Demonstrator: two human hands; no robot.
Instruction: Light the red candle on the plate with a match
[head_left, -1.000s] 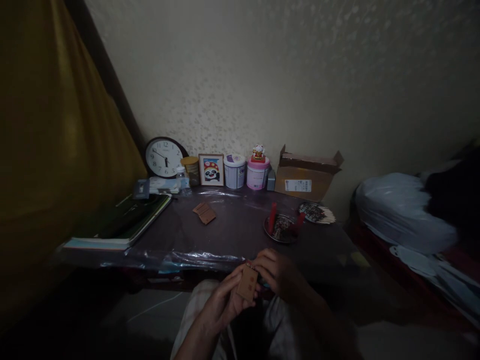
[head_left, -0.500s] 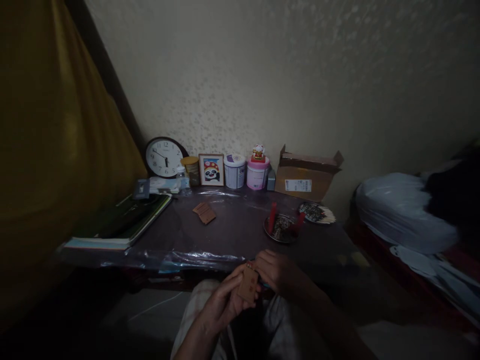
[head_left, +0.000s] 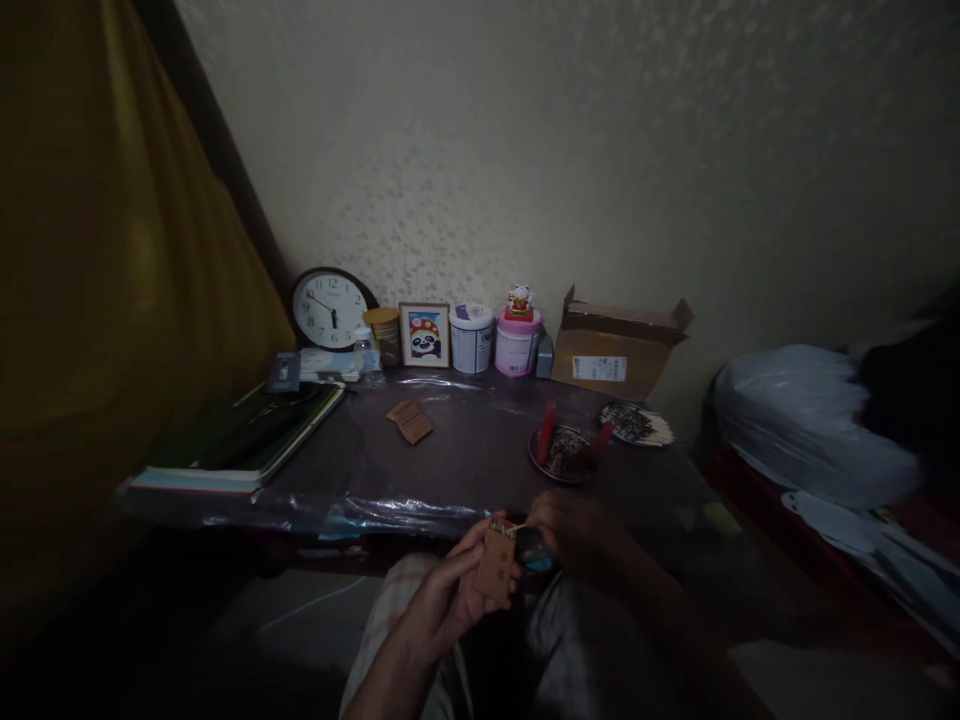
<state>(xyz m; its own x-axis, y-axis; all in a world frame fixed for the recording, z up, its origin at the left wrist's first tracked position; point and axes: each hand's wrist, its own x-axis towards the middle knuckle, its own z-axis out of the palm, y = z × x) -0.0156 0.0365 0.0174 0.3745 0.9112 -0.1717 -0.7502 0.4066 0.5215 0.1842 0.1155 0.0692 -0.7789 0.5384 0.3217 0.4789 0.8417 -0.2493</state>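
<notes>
My left hand [head_left: 456, 590] is closed around a small brown matchbox [head_left: 495, 566], held upright above my lap with match heads showing at its top. Pinched in my right hand [head_left: 574, 532] is a thin pale matchstick [head_left: 519, 527], its far end at the top of the matchbox. Below the right hand a round dark object with a blue part [head_left: 535, 550] shows; I cannot make out what it is. On the table beyond, a dark plate [head_left: 564, 477] bears two red candles, one upright [head_left: 547, 432] and one tilted [head_left: 600, 442].
A second plate [head_left: 626, 422] with pale sticks lies behind the candles. Folded brown cardboard [head_left: 410, 422] rests mid-table [head_left: 465, 460]. Along the wall stand a clock [head_left: 330, 308], a panda picture [head_left: 425, 335], tubs [head_left: 472, 340] and a carton [head_left: 611, 345]. Books [head_left: 247, 440] lie at left.
My right hand has moved slightly right and up from the matchbox, and a matchstick now shows between its fingers and the box. The left hand still holds the matchbox.
</notes>
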